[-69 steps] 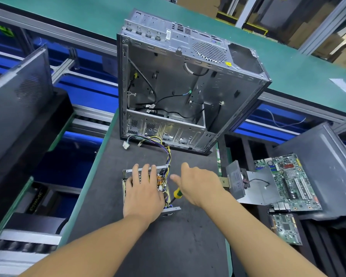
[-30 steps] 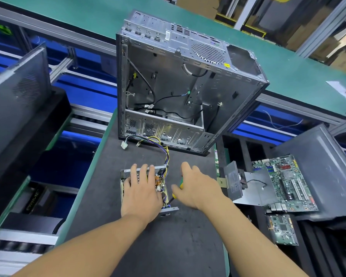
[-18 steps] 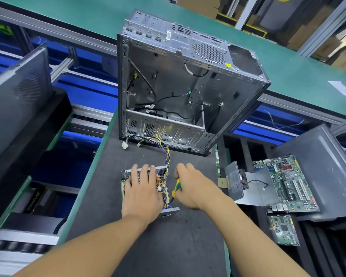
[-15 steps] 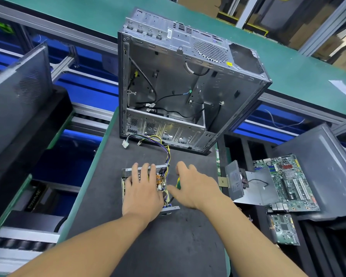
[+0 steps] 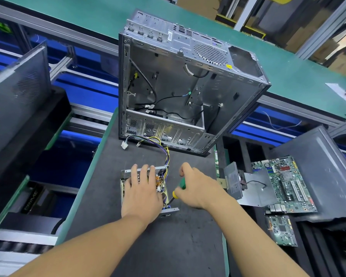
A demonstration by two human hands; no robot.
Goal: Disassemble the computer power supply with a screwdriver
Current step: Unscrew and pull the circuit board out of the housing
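Hands: both are at work on the power supply, apart from each other, one steadying and one driving.
Left hand [image 5: 142, 190]: fingers straight and spread, lying flat on the open top of the power supply [image 5: 161, 183] and pressing it down. The fingertips reach its far perforated wall. It grips nothing.
Right hand [image 5: 197, 188]: curled round the green-and-yellow handle of the screwdriver [image 5: 178, 190]. The shaft slants down and left toward the near right corner of the box.
Power supply: lies on the dark table [image 5: 152, 240] just in front of the person, cover off and its parts showing. Its bundle of wires [image 5: 165, 151] trails away toward the emptied computer case [image 5: 168, 86] standing behind it.
Step in hand: probably loosening a screw near that corner. The tip itself is too small and too shadowed to tell whether it is seated.
Doing it well: bring the shaft more in line with the screw before turning, since a slanted tip tends to slip out of the head. Push along the shaft while twisting, and keep the left palm's weight on the box so it does not spin on the table.
Watch for: the tip skidding into the left hand just beside it, and the loose screw dropping among the parts.
Nearby: a circuit board [image 5: 284, 182] lies off to the right — well apart from the work.
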